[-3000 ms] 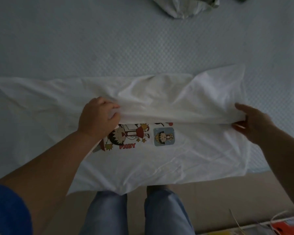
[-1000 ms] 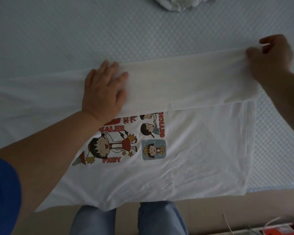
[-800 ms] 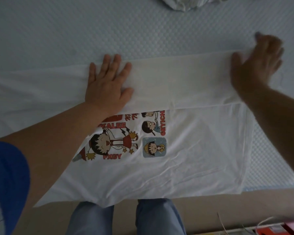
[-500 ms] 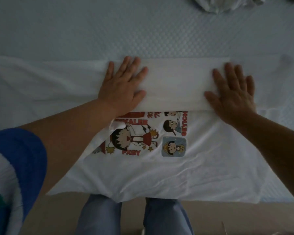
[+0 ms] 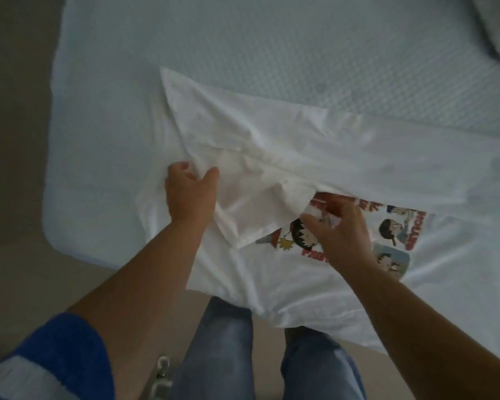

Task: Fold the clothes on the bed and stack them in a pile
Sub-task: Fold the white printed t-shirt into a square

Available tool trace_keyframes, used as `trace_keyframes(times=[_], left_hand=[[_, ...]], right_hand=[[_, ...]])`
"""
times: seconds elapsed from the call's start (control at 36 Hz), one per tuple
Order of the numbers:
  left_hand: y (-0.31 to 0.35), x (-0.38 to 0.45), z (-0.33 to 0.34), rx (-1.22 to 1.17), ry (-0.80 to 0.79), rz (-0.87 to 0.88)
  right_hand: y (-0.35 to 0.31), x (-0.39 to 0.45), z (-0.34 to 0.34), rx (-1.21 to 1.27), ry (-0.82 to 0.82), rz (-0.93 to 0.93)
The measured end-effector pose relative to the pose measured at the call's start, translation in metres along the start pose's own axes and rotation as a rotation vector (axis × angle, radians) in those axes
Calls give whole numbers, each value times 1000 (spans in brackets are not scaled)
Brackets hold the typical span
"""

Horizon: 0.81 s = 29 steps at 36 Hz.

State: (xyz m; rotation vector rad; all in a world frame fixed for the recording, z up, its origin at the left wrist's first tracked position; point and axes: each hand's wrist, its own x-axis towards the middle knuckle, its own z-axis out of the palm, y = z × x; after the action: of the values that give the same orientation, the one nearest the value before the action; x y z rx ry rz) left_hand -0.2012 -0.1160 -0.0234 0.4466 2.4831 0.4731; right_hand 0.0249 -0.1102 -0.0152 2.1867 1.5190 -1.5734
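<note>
Seen from the head camera, a white T-shirt (image 5: 315, 157) with a cartoon print (image 5: 387, 235) lies across the near edge of the bed (image 5: 243, 39), its long axis running left to right, the far side already folded toward the print. The left hand (image 5: 189, 194) grips a bunched sleeve end at the shirt's left, fingers curled closed on the cloth. The right hand (image 5: 341, 235), nearer the print, pinches the sleeve's loose edge over the cartoon figures, thumb and fingers closed on fabric. The sleeve sits between the two hands and looks set to be turned in rightward, over the body. A second crumpled garment (image 5: 497, 27) waits at the bed's far right corner.
</note>
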Motion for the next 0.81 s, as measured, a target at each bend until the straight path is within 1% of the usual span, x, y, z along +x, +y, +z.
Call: trace_keyframes(times=[0.03,0.08,0.14,0.22,0.28,0.33,0.42,0.47,0.53,0.56,0.58,0.64,0.69,0.75,0.81], left_hand=[[-3,3,1,-55,-80,-85],[-6,7,3,-114,-203,-135],[-6,8,5,-163,-253,-183],[-9,4,3,-358,-338,-328],[-15,3,-4,-486,-354,-328],[-23,2,-11,-558,-344,-254],[-38,-4,-15,-490,-364,-154],[-48,-7,-11,-399,-441,-209],[-55,-6,-7,-330,-546,-298],[-57,-4,-6,-293,-565,-301],[-58,0,-6,-270,-563,-295],[-59,7,-10,-219,-521,-246],[-57,17,-17,-56,-387,-78],[-42,30,-27,42,-212,50],[-20,48,-32,30,-112,141]], right_hand=[[-5,1,7,-14,-5,16],[-13,3,16,-70,19,3],[-19,3,18,-141,58,-50],[-24,-1,19,-162,142,-120],[-24,-6,18,-61,179,-120],[-23,-11,18,71,169,-84],[-18,-11,22,218,106,61],[-14,-9,27,238,53,178],[-12,-8,32,318,1,294],[-11,-8,34,361,-14,325],[-11,-8,35,380,-16,338],[-9,-7,36,307,-13,322],[-11,-8,36,149,12,265],[-14,-11,34,-15,92,190],[-19,-11,30,-145,245,81]])
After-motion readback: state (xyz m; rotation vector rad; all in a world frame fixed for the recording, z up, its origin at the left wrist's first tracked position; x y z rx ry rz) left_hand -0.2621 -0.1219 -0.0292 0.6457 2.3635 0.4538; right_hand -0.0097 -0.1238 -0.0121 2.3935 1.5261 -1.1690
